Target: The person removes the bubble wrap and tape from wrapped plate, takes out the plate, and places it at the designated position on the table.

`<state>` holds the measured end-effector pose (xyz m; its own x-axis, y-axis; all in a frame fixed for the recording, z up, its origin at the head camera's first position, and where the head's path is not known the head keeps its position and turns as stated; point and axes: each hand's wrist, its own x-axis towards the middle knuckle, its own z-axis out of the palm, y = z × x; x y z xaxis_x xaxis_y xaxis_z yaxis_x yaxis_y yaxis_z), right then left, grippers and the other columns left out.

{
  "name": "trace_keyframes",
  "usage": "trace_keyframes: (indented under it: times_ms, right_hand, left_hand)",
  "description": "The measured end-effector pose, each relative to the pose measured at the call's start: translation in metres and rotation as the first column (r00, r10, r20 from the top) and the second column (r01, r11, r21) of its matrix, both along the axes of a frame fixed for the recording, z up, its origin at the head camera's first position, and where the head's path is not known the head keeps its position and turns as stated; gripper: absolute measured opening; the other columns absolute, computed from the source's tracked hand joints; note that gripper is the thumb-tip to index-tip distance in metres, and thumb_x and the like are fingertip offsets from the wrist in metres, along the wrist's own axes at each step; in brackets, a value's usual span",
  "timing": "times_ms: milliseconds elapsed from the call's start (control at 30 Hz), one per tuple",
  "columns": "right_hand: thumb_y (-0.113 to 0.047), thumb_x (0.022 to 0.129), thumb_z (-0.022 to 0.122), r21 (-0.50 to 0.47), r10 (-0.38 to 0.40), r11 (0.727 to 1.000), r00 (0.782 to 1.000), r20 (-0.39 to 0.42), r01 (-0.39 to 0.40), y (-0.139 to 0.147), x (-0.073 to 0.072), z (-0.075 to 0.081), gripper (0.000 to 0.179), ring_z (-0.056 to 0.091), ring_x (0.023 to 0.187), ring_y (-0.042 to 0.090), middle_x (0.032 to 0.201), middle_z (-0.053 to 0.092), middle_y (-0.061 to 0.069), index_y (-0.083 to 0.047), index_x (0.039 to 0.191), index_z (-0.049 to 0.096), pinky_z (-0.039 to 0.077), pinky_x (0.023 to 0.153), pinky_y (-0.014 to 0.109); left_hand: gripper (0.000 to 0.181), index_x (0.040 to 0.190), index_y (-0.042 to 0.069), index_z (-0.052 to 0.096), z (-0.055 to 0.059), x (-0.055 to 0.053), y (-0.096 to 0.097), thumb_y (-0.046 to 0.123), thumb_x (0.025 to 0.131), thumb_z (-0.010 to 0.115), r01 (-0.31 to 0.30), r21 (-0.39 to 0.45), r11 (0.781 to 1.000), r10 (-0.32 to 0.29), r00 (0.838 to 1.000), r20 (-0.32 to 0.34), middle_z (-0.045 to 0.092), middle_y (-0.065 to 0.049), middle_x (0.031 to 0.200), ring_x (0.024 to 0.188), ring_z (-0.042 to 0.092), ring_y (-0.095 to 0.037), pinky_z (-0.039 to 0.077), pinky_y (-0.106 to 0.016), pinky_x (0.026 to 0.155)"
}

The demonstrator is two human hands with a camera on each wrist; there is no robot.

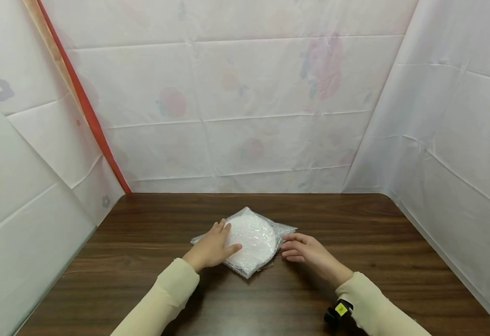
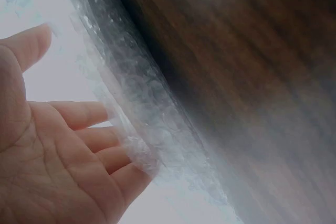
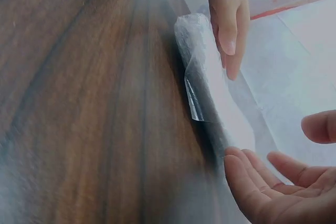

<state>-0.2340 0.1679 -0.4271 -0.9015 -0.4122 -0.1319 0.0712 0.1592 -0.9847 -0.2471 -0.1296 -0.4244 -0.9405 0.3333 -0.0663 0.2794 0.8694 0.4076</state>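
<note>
On the worktop [image 1: 367, 224] we see a white disc [image 1: 255, 235] in bubble wrap [image 1: 286, 229], lying flat about midway between the left and right edges and nearer the far edge than the visible front. One point of the wrap aims at the far edge, another towards us.

Our left hand [image 1: 212, 246] lies over the left side of the wrap, its grip apart: fingers extended, thumb spread towards the disc. Our right hand [image 1: 308, 254] is at the wrap's right side, its grip also apart, with fingers gently bent; we cannot tell whether the fingertips touch.

We wear pale sleeves [image 1: 167, 291], and a black device [image 1: 338, 311] with a yellow label sits by the right cuff. A patterned white cloth [image 1: 236, 107] rises behind the worktop's far edge.
</note>
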Motion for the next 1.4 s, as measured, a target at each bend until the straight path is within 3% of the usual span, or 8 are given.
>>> trace_keyframes:
  times_ms: [133, 233, 367, 533, 733, 900, 1167, 1400]
  right_hand:
    - [-0.016, 0.102, 0.049, 0.093, 0.015, 0.996, 0.989, -0.147, -0.001, -0.005, 0.0, 0.003, 0.043, 0.066, 0.107, 0.035, 0.127, 0.057, 0.033, 0.014, 0.134, 0.048, 0.057, 0.092, 0.039]
    - [-0.015, 0.1, 0.056, 0.202, 0.054, 0.979, 0.951, -0.304, 0.009, -0.011, 0.001, 0.004, 0.038, 0.068, 0.101, 0.029, 0.12, 0.063, 0.028, 0.011, 0.128, 0.055, 0.058, 0.085, 0.032]
    - [-0.015, 0.097, 0.06, 0.366, 0.146, 0.929, 0.853, -0.501, 0.056, -0.021, 0.005, 0.004, 0.031, 0.066, 0.09, 0.014, 0.105, 0.071, 0.013, 0.003, 0.123, 0.062, 0.054, 0.075, 0.023]
    - [-0.015, 0.094, 0.064, 0.505, 0.283, 0.858, 0.73, -0.622, 0.097, -0.033, 0.013, 0.003, 0.025, 0.067, 0.084, 0.013, 0.099, 0.068, 0.005, -0.003, 0.116, 0.065, 0.055, 0.073, 0.024]
    - [-0.02, 0.09, 0.07, 0.645, 0.439, 0.744, 0.603, -0.666, 0.171, -0.043, 0.015, 0.0, 0.015, 0.062, 0.079, 0.01, 0.092, 0.064, 0.001, -0.01, 0.1, 0.065, 0.053, 0.069, 0.023]
    - [-0.026, 0.086, 0.074, 0.721, 0.548, 0.657, 0.518, -0.657, 0.219, -0.049, 0.015, 0.0, 0.018, 0.045, 0.067, 0.001, 0.083, 0.056, -0.006, -0.013, 0.089, 0.061, 0.044, 0.058, 0.019]
    - [-0.032, 0.079, 0.08, 0.772, 0.631, 0.564, 0.451, -0.631, 0.293, -0.06, 0.016, 0.001, 0.032, 0.041, 0.063, 0.003, 0.077, 0.048, -0.008, -0.016, 0.081, 0.053, 0.039, 0.053, 0.019]
    - [-0.038, 0.077, 0.081, 0.792, 0.658, 0.521, 0.441, -0.61, 0.318, -0.064, 0.019, 0.003, 0.035, 0.044, 0.063, 0.004, 0.078, 0.051, -0.006, -0.015, 0.087, 0.057, 0.041, 0.052, 0.021]
  left_hand:
    - [0.087, 0.149, -0.006, 0.033, 0.001, 0.006, 0.001, 0.057, 0.093, 0.056, 0.005, -0.02, 1.0, -0.005, 1.0, -0.015, 0.022, -0.025, 0.16, 0.148, 0.021, -0.045, 0.025, -0.058, 0.118]
    - [0.09, 0.148, -0.007, 0.034, 0.001, 0.008, 0.002, 0.059, 0.091, 0.057, 0.011, -0.026, 1.0, -0.011, 1.0, -0.017, 0.024, -0.025, 0.159, 0.148, 0.022, -0.045, 0.024, -0.057, 0.119]
    - [0.092, 0.148, -0.007, 0.034, 0.001, 0.009, 0.003, 0.061, 0.09, 0.058, 0.012, -0.032, 0.999, -0.013, 1.0, -0.008, 0.026, -0.026, 0.158, 0.147, 0.024, -0.043, 0.025, -0.055, 0.119]
    - [0.093, 0.147, -0.008, 0.035, 0.0, 0.009, 0.003, 0.06, 0.089, 0.06, 0.02, -0.041, 0.999, -0.02, 1.0, 0.0, 0.028, -0.027, 0.157, 0.147, 0.025, -0.044, 0.026, -0.053, 0.119]
    - [0.093, 0.147, -0.009, 0.035, 0.0, 0.009, 0.003, 0.06, 0.089, 0.059, 0.033, -0.055, 0.998, -0.033, 0.999, -0.001, 0.028, -0.028, 0.156, 0.147, 0.025, -0.044, 0.026, -0.053, 0.119]
    - [0.092, 0.146, -0.01, 0.035, -0.001, 0.009, 0.003, 0.059, 0.09, 0.059, 0.039, -0.066, 0.997, -0.039, 0.999, 0.001, 0.029, -0.029, 0.156, 0.146, 0.025, -0.045, 0.026, -0.052, 0.119]
    - [0.092, 0.147, -0.01, 0.035, -0.002, 0.009, 0.003, 0.059, 0.091, 0.058, 0.047, -0.079, 0.996, -0.047, 0.999, 0.0, 0.029, -0.029, 0.156, 0.147, 0.024, -0.044, 0.025, -0.052, 0.12]
    - [0.091, 0.146, -0.011, 0.035, 0.0, 0.01, 0.003, 0.057, 0.091, 0.059, 0.053, -0.086, 0.995, -0.053, 0.999, 0.0, 0.029, -0.03, 0.155, 0.146, 0.025, -0.045, 0.025, -0.053, 0.12]
